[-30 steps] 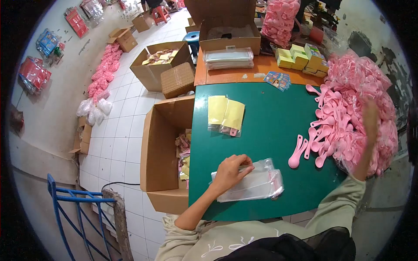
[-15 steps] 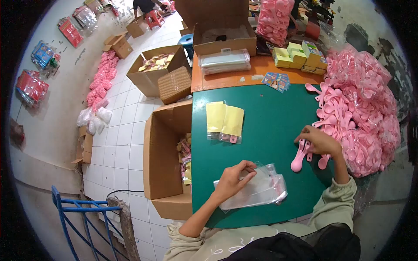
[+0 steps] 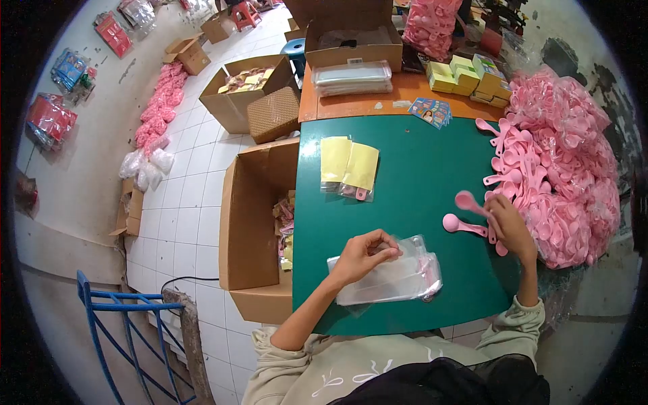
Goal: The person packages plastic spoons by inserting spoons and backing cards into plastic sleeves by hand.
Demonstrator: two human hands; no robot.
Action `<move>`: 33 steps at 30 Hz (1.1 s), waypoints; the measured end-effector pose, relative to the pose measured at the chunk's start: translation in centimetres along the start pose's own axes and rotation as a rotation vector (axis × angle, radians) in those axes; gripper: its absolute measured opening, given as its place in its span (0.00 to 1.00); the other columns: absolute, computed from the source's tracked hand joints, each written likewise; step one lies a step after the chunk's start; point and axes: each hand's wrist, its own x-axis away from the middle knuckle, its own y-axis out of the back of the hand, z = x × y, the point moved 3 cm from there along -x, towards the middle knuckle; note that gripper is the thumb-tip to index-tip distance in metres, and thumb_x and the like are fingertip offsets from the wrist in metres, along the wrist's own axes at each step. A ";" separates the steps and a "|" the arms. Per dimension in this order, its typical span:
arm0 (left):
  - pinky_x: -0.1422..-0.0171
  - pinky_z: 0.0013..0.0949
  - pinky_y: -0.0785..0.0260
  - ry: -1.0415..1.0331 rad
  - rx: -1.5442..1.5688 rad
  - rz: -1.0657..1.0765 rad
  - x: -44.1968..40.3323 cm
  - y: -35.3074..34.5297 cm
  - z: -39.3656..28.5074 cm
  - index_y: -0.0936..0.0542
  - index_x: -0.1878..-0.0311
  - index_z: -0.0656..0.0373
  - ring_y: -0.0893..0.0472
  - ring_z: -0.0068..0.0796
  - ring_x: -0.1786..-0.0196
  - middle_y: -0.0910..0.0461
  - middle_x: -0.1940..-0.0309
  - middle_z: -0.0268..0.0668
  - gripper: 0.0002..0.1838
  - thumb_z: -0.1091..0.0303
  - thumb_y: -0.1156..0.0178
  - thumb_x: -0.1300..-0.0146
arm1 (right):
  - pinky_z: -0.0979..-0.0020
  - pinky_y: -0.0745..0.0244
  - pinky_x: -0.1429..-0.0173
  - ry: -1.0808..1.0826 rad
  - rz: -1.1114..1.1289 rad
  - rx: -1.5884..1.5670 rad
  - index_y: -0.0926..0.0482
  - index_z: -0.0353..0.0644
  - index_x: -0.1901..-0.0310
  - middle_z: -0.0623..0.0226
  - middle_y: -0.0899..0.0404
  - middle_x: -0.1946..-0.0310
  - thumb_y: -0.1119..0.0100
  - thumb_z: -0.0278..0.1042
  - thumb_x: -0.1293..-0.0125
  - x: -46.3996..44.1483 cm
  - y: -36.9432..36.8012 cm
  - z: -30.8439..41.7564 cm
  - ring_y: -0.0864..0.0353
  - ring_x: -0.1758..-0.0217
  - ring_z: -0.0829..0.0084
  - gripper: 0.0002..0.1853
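Observation:
Over a stack of clear plastic bags (image 3: 385, 282) near the table's front edge, my left hand (image 3: 368, 255) pinches the edge of a thin clear bag. My right hand (image 3: 509, 226) grips a pink spoon (image 3: 467, 201) by its handle, bowl end pointing left. Just below it, another pink spoon (image 3: 453, 223) lies on the green table, its handle running toward my right hand. A loose heap of pink spoons (image 3: 523, 162) spreads beyond this hand. Two packets with yellow cards (image 3: 360, 167) rest at the upper left of the table.
An open carton (image 3: 253, 223) with packets stands against the table's left edge. Large bags of pink spoons (image 3: 574, 169) bulge at the right. Small yellow boxes (image 3: 464, 77), picture cards (image 3: 430, 112) and stacked clear bags (image 3: 352, 77) sit at the back. A person is partly visible far off.
My right hand has come from the bagged spoons down to the loose ones and lifted one spoon. The spoon on the table has turned sideways. My left hand has stayed over the clear bags.

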 end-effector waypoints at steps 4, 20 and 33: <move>0.53 0.23 0.28 0.073 0.030 0.013 0.3 -0.6 -0.8 0.23 0.62 0.64 0.19 0.21 0.60 0.18 0.65 0.37 0.09 0.70 0.36 0.42 | 0.68 0.30 0.60 -0.181 -0.155 -0.220 0.23 0.32 0.65 0.59 0.29 0.67 0.47 0.23 0.40 -0.4 1.3 5.2 0.26 0.65 0.66 0.04; 0.56 0.24 0.26 0.071 0.105 0.018 0.3 -0.6 -0.9 0.23 0.58 0.66 0.18 0.22 0.62 0.17 0.67 0.38 0.12 0.73 0.35 0.44 | 0.74 0.27 0.66 -0.084 -0.380 -0.393 0.22 0.33 0.68 0.62 0.21 0.72 0.39 0.25 0.42 -0.9 -2.2 12.4 0.22 0.71 0.73 0.04; 0.57 0.22 0.28 0.048 0.014 -0.012 0.2 -0.2 -2.3 0.25 0.48 0.62 0.20 0.18 0.63 0.17 0.65 0.36 0.19 0.72 0.35 0.43 | 0.74 0.31 0.70 0.005 -0.329 -0.343 0.23 0.34 0.69 0.62 0.23 0.74 0.40 0.25 0.41 -2.1 -2.3 13.6 0.25 0.74 0.73 0.04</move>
